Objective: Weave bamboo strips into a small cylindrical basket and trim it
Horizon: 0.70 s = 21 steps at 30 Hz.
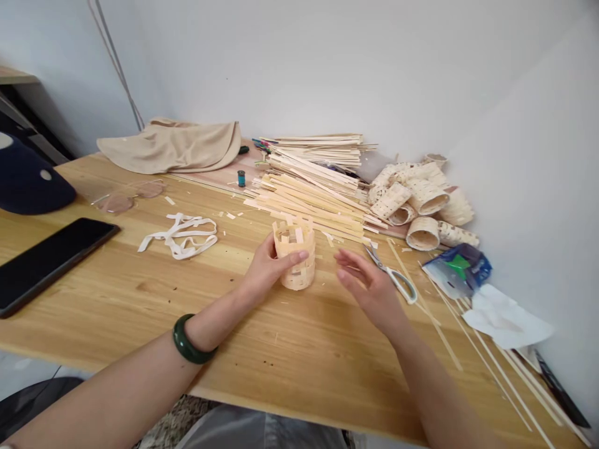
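A small round basket [299, 271] woven from pale strips stands upright on the wooden table, short strip ends sticking up around its rim. My left hand [272, 262] is wrapped around its left side, with the thumb lying across the front. To the right of the basket, apart from it, my right hand [367, 284] hovers with fingers spread a little and nothing visible in them. Just beyond that hand lies a pair of scissors [397, 280] with white handles, its blades partly hidden by my fingers.
Bundles of pale strips [309, 193] lie behind the basket, with several woven cylinders [423, 232] to their right. A white ribbon [185, 240], a black phone [56, 262], glasses [116, 202] and a thread spool [241, 179] are leftward. Long strips [496, 368] run along the right edge.
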Tool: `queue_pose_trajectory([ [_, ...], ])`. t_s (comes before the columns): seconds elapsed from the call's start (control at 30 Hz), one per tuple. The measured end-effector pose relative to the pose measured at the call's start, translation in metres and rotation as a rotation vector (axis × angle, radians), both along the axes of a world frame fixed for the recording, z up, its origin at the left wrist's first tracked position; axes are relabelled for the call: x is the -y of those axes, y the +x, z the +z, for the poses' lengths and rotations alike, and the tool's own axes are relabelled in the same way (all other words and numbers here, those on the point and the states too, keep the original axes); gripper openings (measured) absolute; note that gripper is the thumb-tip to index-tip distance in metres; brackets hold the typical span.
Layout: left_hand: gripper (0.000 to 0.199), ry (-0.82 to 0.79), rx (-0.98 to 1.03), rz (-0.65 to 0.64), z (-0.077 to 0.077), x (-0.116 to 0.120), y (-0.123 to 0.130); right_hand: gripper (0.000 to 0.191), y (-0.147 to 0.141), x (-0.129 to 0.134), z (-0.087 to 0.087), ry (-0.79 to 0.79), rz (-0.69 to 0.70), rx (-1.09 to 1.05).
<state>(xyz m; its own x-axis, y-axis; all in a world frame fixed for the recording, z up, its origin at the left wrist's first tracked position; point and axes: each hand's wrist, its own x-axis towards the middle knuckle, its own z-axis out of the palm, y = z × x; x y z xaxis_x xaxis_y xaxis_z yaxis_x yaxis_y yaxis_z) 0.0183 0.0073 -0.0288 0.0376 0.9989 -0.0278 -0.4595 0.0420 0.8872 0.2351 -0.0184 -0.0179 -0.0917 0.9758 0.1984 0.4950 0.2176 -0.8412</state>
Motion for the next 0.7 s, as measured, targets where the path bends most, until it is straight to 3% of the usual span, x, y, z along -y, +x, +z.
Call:
queue_pose_trajectory([
  [0.07,0.055,0.054,-0.043,-0.022,0.002,0.002,0.000,0.061,-0.018,-0.001,0.005,-0.064,0.152,-0.139],
  [0.17,0.061,0.099,-0.080,-0.078,0.002,0.004,0.000,0.064,-0.035,-0.007,0.006,-0.120,0.253,-0.289],
  [0.37,0.053,0.093,-0.111,-0.091,-0.002,0.003,0.001,0.058,-0.047,-0.020,-0.011,-0.165,0.173,-0.493],
  [0.57,0.046,0.102,-0.164,-0.070,0.003,0.008,0.004,0.053,-0.047,-0.009,-0.026,-0.154,0.213,-0.523],
  [0.7,0.050,0.055,-0.106,-0.156,0.001,0.009,0.004,0.057,-0.049,-0.006,-0.029,-0.194,0.201,-0.509],
])
